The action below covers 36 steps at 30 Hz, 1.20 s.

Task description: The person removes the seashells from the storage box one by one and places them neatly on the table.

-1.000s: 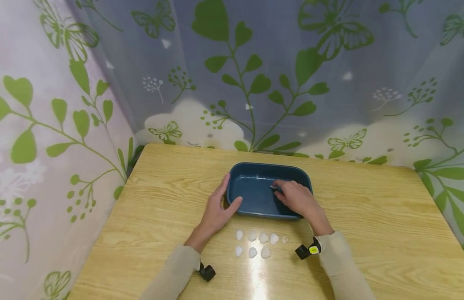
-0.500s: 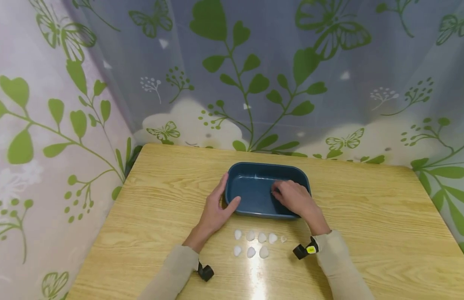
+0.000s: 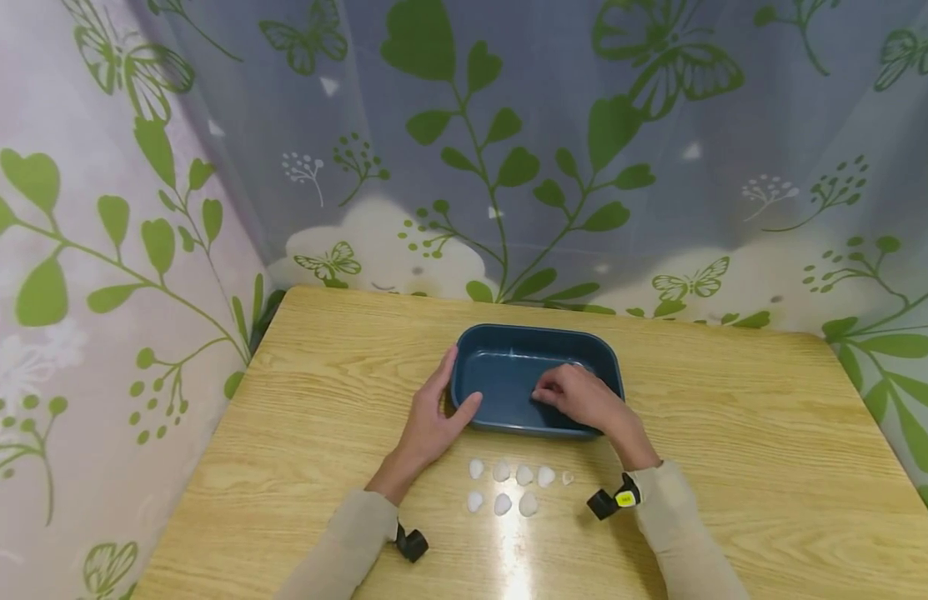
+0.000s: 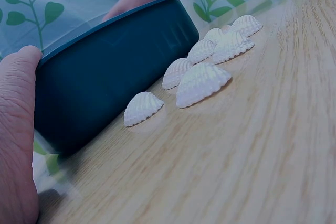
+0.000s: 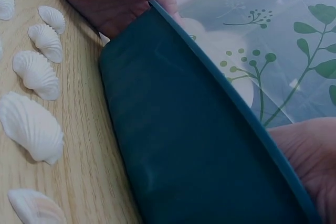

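Note:
A deep blue rectangular dish [image 3: 524,430] stands on the wooden table. My left hand [image 3: 424,425] holds its left end, fingers along the outer wall and thumb at the near rim. Inside the dish is my right hand [image 3: 587,398], its thumb and fingertips pinched together low over the floor. A small pale bit, looking like a seashell [image 3: 536,395], shows at those fingertips, mostly hidden by them. In the right wrist view the dish wall [image 5: 173,119] hides the fingertips. White ribbed seashells [image 4: 202,85] lie in two rows in front of the dish.
The back row holds several shells [image 3: 502,472], ending in a smaller one [image 3: 568,477] at right; the front row has three shells [image 3: 503,504]. A patterned curtain [image 3: 464,167] hangs behind the table [image 3: 343,358]. Each wrist wears a black camera [image 3: 413,545].
My right hand's fingertips have shifted slightly left and toward me inside the dish, closing around a small pale piece. The left hand keeps its hold, and the shells on the table have not moved.

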Motion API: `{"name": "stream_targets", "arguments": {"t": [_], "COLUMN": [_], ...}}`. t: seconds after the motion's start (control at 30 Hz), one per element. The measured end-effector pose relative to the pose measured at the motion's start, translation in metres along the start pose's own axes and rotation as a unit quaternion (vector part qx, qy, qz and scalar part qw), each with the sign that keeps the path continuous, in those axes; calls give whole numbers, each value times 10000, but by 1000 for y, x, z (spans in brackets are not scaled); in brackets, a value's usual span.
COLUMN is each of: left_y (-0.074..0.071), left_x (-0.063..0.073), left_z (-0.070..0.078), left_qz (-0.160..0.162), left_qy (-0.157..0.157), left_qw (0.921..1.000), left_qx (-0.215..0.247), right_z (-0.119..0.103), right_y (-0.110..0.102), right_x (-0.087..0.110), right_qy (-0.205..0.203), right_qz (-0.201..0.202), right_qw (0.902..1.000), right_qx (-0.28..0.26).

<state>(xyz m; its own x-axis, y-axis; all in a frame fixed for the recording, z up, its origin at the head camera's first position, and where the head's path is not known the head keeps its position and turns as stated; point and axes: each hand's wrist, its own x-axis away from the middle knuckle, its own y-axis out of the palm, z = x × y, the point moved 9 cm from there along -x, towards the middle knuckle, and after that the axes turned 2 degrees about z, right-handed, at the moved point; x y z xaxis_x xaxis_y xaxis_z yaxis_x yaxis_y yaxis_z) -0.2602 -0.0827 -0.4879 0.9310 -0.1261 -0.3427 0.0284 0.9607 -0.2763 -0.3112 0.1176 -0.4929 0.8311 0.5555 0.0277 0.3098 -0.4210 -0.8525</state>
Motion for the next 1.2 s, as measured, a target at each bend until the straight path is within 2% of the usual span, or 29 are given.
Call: {"name": "stream_targets", "arguments": {"t": [0.13,0.23,0.47,0.87,1.0,1.2], "left_y": [0,-1,7,6,7,7], "left_x": [0,-1,-4,-3,-3,-3], "left_z": [-1,2,-38,-43,-44,-44], "left_qz": [-28,-67,-99,-150,-181,-156], "left_qy": [-104,-20,63,46,4,34], "left_qw": [9999,10000,9998,9996,9996,9997], "left_qx": [87,-21,-156,-219,-205,-158], "right_z": [2,2,5,13,11,2], "right_y": [0,0,-1,-3,-3,-3], "right_x": [0,0,0,0,2,6], "right_qy": [-29,-36,150,732,596,15], "right_qz": [13,18,152,369,213,-106], "right_qw": [10000,10000,9997,9957,9969,9992], "right_qx": [-28,-18,77,421,469,377]}}
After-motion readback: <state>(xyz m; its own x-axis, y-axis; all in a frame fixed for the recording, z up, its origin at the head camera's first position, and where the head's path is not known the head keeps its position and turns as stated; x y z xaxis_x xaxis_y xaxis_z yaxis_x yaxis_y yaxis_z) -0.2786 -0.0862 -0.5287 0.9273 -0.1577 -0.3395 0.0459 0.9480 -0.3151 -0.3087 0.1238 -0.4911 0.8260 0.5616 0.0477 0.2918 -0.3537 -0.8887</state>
